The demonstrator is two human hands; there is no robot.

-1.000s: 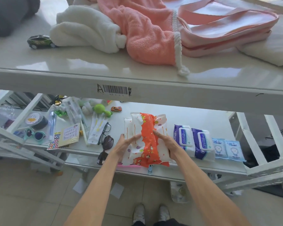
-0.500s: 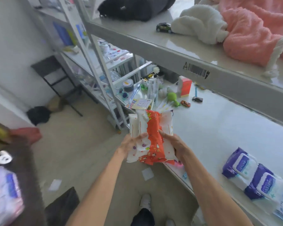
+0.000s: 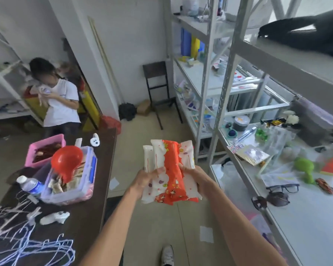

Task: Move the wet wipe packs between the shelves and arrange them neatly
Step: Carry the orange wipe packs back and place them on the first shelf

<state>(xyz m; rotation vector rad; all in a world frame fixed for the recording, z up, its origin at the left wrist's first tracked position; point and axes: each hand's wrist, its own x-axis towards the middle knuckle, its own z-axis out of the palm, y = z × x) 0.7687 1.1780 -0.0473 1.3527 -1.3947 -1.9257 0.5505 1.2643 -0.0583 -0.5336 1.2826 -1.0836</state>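
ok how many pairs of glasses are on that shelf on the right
2 clear ones: black-framed clear glasses and dark sunglasses just in front, both near the shelf front edge. A blurry blue-lensed pair may sit farther back; clutter could hide more.

Single view: head-worn wide-angle camera looked forward and down along both forearms, close above them, facing the aisle between the white metal shelving [image 3: 217,104] and dark brown table [image 3: 88,214].
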